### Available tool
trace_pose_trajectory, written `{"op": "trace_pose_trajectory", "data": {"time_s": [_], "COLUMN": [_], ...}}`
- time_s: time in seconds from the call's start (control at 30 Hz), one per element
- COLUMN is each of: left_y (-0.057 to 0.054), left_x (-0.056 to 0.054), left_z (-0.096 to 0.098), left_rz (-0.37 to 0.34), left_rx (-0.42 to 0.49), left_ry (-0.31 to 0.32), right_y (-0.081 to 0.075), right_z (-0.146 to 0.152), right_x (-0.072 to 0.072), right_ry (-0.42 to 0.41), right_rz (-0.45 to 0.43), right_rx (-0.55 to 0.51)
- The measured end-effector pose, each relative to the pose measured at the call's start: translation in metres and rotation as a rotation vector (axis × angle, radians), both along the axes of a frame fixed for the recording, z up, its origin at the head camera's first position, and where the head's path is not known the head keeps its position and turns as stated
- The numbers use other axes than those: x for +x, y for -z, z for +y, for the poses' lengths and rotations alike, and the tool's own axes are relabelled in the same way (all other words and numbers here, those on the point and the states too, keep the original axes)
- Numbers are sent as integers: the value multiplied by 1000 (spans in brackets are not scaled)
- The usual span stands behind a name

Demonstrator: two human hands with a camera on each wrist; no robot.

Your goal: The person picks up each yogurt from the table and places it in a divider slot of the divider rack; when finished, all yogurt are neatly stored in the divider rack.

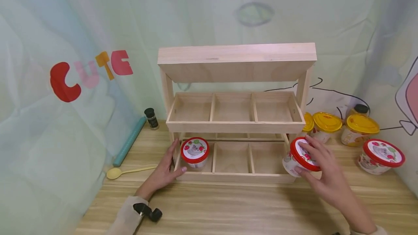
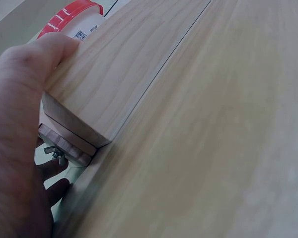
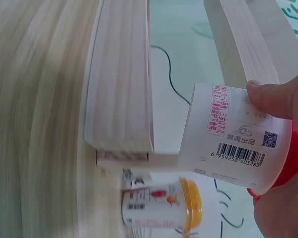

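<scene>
In the head view, a pale wooden two-tier shelf (image 1: pixel 235 178) has three-part trays. My left hand (image 1: pixel 161 173) grips the left front corner of its lower tray, thumb over the front edge and fingers along the side. One paper cup with a red lid (image 1: pixel 195 148) stands in that tray's left compartment. My right hand (image 1: pixel 331 178) holds a second red-lidded cup (image 1: pixel 292 163), tilted, by the tray's right front corner. In the right wrist view, the barcode on this cup's white side (image 3: pixel 233 134) shows, raised above the tabletop. The lower tray's middle compartment is bare.
Several yellow-lidded cups (image 1: pixel 326 122) and a dark-capped jar (image 1: pixel 360 108) stand behind at right. Another red-lidded cup (image 1: pixel 382 155) is at far right. At left lie a yellow spoon (image 1: pixel 114 173) and a teal rod (image 1: pixel 130 142), near a black-capped bottle (image 1: pixel 151 117).
</scene>
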State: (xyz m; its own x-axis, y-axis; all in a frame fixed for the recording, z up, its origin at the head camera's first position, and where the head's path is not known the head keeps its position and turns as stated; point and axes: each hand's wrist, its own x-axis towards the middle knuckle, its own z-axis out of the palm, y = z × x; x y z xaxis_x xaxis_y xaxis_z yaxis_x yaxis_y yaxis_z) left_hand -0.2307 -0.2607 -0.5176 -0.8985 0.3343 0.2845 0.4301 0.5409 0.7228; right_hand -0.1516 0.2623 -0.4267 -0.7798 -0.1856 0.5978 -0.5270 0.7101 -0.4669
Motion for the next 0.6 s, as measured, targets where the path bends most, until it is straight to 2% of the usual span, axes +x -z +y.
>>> {"op": "trace_pose_trajectory", "data": {"time_s": [0.6], "left_y": [0], "left_x": [1], "left_z": [0], "left_rz": [-14], "left_rx": [2], "left_ry": [-6], "right_y": [2], "right_z": [-32], "right_x": [-19], "right_ry": [-74], "right_rz": [-57], "right_rx": [54]}}
